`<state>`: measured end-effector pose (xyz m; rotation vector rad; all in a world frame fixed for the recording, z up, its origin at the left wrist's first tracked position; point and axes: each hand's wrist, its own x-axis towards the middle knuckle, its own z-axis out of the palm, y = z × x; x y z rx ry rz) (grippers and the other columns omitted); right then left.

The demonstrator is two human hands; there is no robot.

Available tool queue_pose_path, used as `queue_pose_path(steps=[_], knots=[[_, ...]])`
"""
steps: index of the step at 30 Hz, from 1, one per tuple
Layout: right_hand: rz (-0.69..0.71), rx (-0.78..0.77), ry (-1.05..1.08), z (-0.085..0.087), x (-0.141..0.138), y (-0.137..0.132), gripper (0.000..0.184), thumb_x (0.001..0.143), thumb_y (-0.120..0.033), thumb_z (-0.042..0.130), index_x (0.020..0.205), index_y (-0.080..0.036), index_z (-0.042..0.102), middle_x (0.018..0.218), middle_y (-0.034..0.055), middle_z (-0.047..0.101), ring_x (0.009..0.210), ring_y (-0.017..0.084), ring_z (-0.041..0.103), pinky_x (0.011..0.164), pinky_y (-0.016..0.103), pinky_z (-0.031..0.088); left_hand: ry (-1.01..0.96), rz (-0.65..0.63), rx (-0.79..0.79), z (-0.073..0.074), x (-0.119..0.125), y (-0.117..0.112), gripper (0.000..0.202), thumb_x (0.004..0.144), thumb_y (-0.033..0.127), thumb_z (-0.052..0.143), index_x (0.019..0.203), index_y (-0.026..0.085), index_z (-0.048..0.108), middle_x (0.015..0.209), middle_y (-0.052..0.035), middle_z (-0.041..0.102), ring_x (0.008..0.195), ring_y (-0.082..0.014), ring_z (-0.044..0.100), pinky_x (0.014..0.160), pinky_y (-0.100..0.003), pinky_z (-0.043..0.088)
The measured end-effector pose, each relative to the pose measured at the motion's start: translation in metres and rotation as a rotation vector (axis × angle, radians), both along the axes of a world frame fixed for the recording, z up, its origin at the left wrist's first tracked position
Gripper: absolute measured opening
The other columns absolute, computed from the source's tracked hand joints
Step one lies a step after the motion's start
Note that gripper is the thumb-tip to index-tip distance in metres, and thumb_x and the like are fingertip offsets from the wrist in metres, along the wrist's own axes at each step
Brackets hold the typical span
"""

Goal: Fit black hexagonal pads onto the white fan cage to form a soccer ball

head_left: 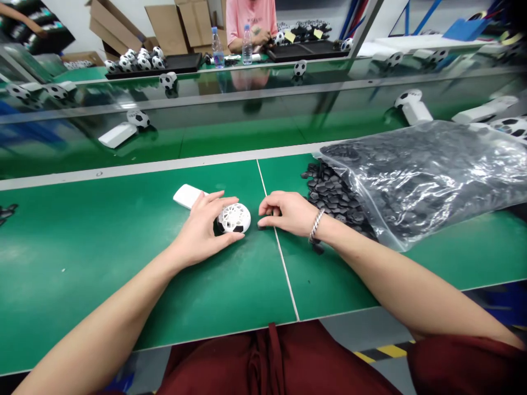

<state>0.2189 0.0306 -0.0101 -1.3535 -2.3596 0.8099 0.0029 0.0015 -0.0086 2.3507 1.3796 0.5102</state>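
My left hand point(201, 225) is curled around a white soccer-ball piece point(235, 218), thumb on its near side and fingers on its far side. Its round head has an openwork face with a black patch at the near edge, and a flat white handle point(187, 195) pokes out beyond my fingers. Just to the right, my right hand point(288, 214) is closed in a pinch over the green worktop point(230, 285). A small black piece point(261, 226) shows under its thumb tip, mostly hidden. Behind my right wrist spreads a pile of black pieces point(329, 192).
A clear plastic bag point(436, 175) full of black pieces lies open at the right. Beyond a pale rail, a green conveyor point(230, 129) carries white-handled soccer-ball pieces point(119, 134). Across it, a person in a pink shirt point(252, 22) works near bottles point(247, 45) and black trays point(304, 51).
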Motion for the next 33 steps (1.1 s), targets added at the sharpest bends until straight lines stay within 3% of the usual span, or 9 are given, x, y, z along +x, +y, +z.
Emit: queue_pose_path(steps=[3,8,12,17,23,26,33], knots=[[0.073,0.007,-0.080,-0.005,-0.002,-0.003,0.017,0.067,-0.025,0.071,0.080,-0.016,0.064,0.078,0.0025,0.058,0.068,0.011,0.052,0.064,0.023,0.042,0.027,-0.054,-0.072,0.003,0.001,-0.004,0.057,0.075,0.039,0.059,0.126,0.025,0.040,0.136,-0.0053,0.041,0.134,-0.0299,0.012,0.107,-0.057,0.007],[0.103,-0.026,-0.114,-0.010,-0.007,-0.005,0.007,0.072,-0.018,0.066,0.076,-0.016,0.061,0.077,0.0023,0.059,0.065,0.011,0.052,0.061,0.023,0.041,-0.069,0.046,-0.061,-0.006,0.010,-0.012,0.062,0.072,0.040,0.063,0.125,0.021,0.039,0.140,-0.0103,0.033,0.135,-0.0316,0.002,0.105,-0.057,0.018],[0.146,-0.043,-0.061,-0.003,-0.004,-0.005,0.008,0.073,-0.015,0.064,0.081,-0.016,0.062,0.074,0.0014,0.060,0.065,0.011,0.054,0.063,0.023,0.042,-0.126,-0.071,-0.082,-0.007,0.007,-0.008,0.052,0.071,0.024,0.061,0.120,0.023,0.042,0.132,-0.0076,0.044,0.135,-0.0292,0.005,0.106,-0.053,0.021],[0.198,-0.027,0.153,0.006,0.002,-0.005,0.006,0.077,-0.016,0.058,0.080,-0.017,0.063,0.079,0.0011,0.064,0.073,0.012,0.058,0.070,0.024,0.044,-0.137,-0.222,-0.154,0.000,-0.002,-0.002,0.054,0.067,0.011,0.055,0.119,0.024,0.042,0.135,-0.0030,0.040,0.135,-0.0253,0.009,0.109,-0.049,0.019],[0.263,0.010,0.345,0.004,-0.002,-0.010,0.005,0.076,-0.021,0.061,0.076,-0.017,0.063,0.077,0.0010,0.062,0.072,0.011,0.056,0.068,0.024,0.045,-0.183,-0.195,-0.138,-0.002,0.000,-0.004,0.047,0.068,0.015,0.058,0.113,0.022,0.046,0.132,-0.0042,0.044,0.135,-0.0250,0.011,0.109,-0.048,0.018],[0.251,-0.043,0.388,0.001,-0.006,-0.014,0.006,0.076,-0.021,0.061,0.078,-0.016,0.063,0.071,0.0000,0.061,0.062,0.009,0.053,0.060,0.022,0.044,-0.211,-0.161,-0.124,-0.004,0.003,-0.005,0.042,0.069,0.019,0.061,0.109,0.021,0.048,0.128,-0.0050,0.048,0.135,-0.0258,0.012,0.108,-0.050,0.020],[0.202,-0.071,0.493,-0.006,-0.015,-0.019,0.007,0.075,-0.022,0.061,0.074,-0.015,0.063,0.072,0.0009,0.058,0.063,0.009,0.050,0.060,0.023,0.042,-0.243,-0.124,-0.117,-0.006,0.007,-0.005,0.037,0.071,0.027,0.062,0.106,0.021,0.050,0.124,-0.0055,0.052,0.135,-0.0263,0.013,0.108,-0.050,0.021]])
